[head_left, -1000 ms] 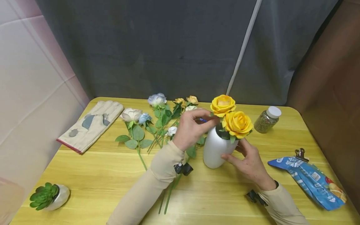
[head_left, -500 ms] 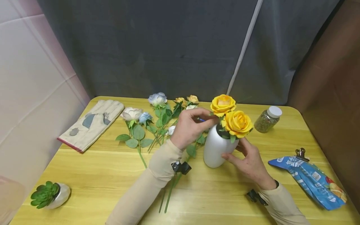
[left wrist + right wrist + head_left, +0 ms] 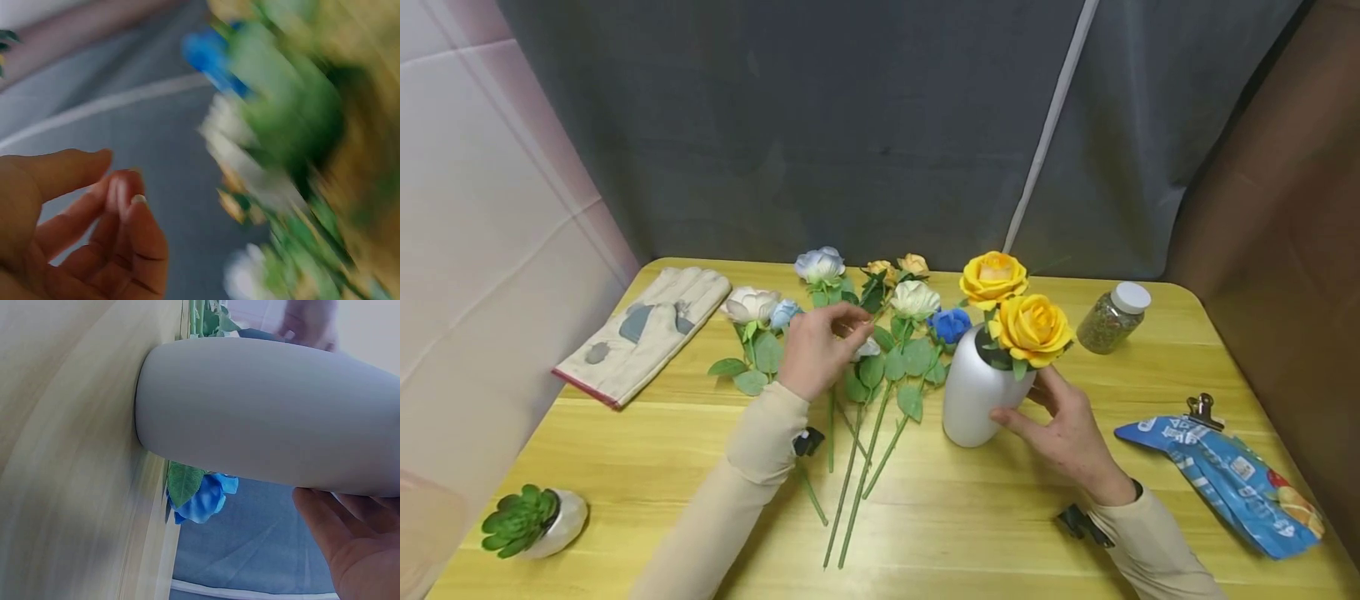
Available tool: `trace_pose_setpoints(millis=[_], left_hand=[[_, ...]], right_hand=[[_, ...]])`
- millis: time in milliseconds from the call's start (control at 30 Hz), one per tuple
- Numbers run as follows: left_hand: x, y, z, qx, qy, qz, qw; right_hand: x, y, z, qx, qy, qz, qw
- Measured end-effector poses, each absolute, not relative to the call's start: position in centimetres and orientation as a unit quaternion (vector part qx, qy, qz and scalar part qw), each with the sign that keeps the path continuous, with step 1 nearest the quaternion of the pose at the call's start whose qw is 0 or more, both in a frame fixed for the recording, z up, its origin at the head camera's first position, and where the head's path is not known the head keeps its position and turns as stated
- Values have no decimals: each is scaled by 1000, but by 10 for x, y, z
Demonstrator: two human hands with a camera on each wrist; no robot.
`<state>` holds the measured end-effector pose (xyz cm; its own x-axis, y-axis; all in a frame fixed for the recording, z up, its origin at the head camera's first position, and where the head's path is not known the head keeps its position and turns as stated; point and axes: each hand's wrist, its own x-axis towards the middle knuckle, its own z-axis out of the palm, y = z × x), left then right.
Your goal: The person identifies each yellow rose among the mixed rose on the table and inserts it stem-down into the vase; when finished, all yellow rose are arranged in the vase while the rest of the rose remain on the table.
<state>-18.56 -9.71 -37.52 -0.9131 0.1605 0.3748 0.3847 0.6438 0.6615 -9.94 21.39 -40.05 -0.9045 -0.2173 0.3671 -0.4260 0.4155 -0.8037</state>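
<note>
A white vase (image 3: 977, 396) stands upright on the table, holding two yellow roses (image 3: 1036, 330) whose heads rise above its dark mouth. My right hand (image 3: 1067, 437) grips the vase from the right, thumb in front and fingers behind; the right wrist view shows the fingertips against its wall. My left hand (image 3: 822, 350) hovers over the loose flowers with fingers loosely bent and nothing between them. Beneath and beside it are a white rose (image 3: 914, 300), a light blue flower (image 3: 786, 313) and a pale flower (image 3: 750, 305). A deep blue rose (image 3: 951, 324) lies left of the vase.
Several green stems (image 3: 857, 500) point toward the near edge. A cloth glove (image 3: 643, 333) lies far left, a potted succulent (image 3: 535, 521) near left. To the right are a white-lidded jar (image 3: 1114, 318) and a blue pouch (image 3: 1232, 483) with a binder clip (image 3: 1202, 411).
My left hand has left the yellow roses and moved left over the loose flowers, uncovering the white and deep blue roses. My right hand stays on the vase.
</note>
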Motion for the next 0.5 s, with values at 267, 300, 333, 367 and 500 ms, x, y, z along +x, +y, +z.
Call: trace_pose_setpoints(millis=[267, 300, 333, 367, 500], left_hand=[[-197, -140, -412, -82, -952, -279, 99], [-199, -142, -414, -82, -953, -275, 94], [-200, -144, -416, -84, -954, -273, 90], [-202, -145, -417, -84, -955, -273, 86], [-206, -148, -420, -85, -957, -267, 68]], right_hand=[[-99, 214, -401, 193, -834, 507, 104], [-99, 214, -401, 192, -833, 508, 104], [-99, 214, -401, 192, -833, 508, 104], [-99, 214, -401, 192, -833, 508, 104], [-99, 213, -400, 192, -834, 507, 105]])
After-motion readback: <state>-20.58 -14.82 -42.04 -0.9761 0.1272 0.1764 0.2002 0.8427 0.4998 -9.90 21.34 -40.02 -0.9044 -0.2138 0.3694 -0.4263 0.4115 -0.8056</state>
